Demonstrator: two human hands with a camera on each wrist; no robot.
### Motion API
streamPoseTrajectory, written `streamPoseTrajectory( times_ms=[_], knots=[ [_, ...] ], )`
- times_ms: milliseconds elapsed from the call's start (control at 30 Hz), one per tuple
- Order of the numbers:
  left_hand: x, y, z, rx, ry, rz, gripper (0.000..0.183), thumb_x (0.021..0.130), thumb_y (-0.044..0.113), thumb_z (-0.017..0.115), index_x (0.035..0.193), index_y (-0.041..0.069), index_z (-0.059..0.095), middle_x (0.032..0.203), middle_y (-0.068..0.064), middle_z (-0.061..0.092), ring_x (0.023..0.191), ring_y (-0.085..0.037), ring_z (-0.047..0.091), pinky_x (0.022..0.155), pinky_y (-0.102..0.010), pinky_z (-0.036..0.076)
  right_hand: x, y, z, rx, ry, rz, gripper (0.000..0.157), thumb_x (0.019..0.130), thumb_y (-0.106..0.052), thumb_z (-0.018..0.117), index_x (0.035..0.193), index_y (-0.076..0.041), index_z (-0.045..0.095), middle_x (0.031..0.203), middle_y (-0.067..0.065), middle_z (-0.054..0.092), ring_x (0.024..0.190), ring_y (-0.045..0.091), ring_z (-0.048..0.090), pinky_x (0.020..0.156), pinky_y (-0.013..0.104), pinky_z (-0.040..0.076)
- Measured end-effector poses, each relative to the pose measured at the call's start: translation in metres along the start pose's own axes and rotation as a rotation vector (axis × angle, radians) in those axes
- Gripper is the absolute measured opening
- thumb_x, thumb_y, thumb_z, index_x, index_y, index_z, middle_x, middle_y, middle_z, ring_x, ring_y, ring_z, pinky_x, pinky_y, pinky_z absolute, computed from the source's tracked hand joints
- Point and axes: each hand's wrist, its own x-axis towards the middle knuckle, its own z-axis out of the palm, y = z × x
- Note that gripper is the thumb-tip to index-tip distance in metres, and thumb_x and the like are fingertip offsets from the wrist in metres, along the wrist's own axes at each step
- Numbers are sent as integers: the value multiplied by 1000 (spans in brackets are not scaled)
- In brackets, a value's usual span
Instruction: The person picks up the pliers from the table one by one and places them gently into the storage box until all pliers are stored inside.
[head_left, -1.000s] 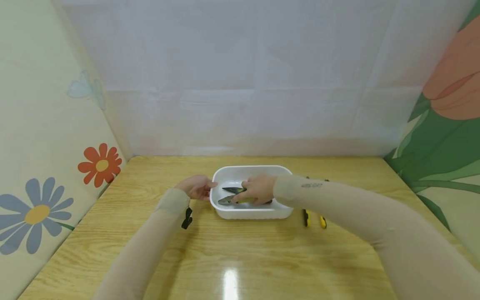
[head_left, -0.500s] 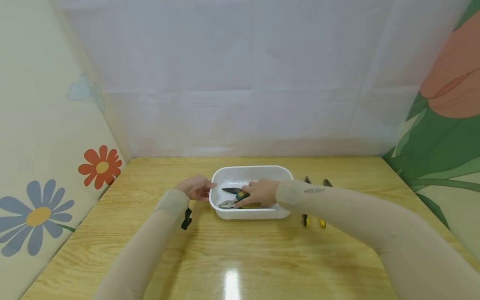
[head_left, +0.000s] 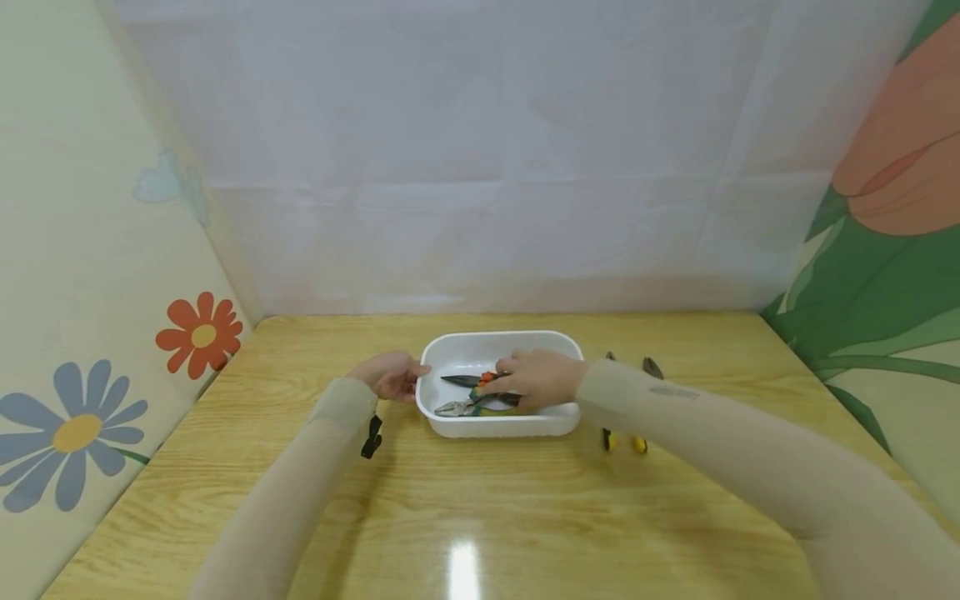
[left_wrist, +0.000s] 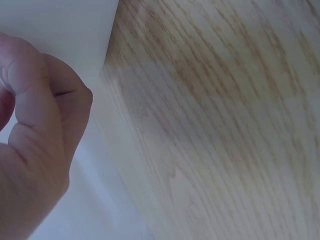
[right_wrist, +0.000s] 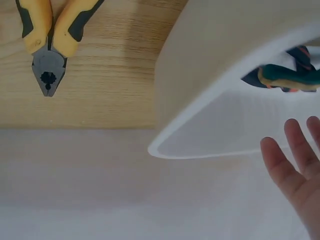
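Between both hands stands a white plastic basin (head_left: pixel 502 427) with pliers inside. My left hand (head_left: pixel 390 377) pinches its left rim, thumb over the edge and fingers outside. Over the basin's right half is my right hand (head_left: pixel 546 380), which partly hides the tools. In the right wrist view, that hand's fingers (right_wrist: pixel 276 160) are straight and spread, with nothing held. Silver-headed pliers (head_left: pixel 452 409) lie near the front wall. Behind them lies a dark pointed tool (head_left: pixel 459 380); its kind is unclear. Green handles (right_wrist: pixel 290 74) also show inside the basin.
To the right of the basin, two pairs of pliers with yellow-and-black handles lie on the wooden table (head_left: pixel 465 492); one is the near pair (right_wrist: pixel 48 65), partly under the right sleeve (head_left: pixel 697 417) in the head view. A white backdrop (head_left: pixel 480 208) rises behind the table.
My right hand has loosened and drawn back to the right, off the pliers in the basin. More of their heads and an orange-red part now show. The left hand stays on the rim.
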Motion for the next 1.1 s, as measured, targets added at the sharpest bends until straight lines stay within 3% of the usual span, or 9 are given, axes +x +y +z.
streamPoseTrajectory(
  times_ms=[167,467,1100],
  knots=[
    [1,0,1,-20,3,1,11,102,8,41,97,0,46,84,-7,48,70,-13,50,60,-16,51,-10,-1,-4,8,56,74,53,84,-16,77,134,-24,58,120,8,57,96,23,55,76,34,53],
    [1,0,3,-10,13,10,11,102,7,40,95,-1,45,82,-7,48,69,-13,49,59,-15,51,-32,-5,-15,46,187,126,44,87,-15,74,130,-15,62,118,11,59,105,28,57,90,43,51],
    [-3,0,5,-13,37,1,10,103,8,42,99,-1,45,85,-8,47,69,-13,50,58,-15,52,-68,-3,-13,75,341,168,47,86,-17,75,129,-8,59,122,19,58,108,33,56,91,48,51]
  ],
)
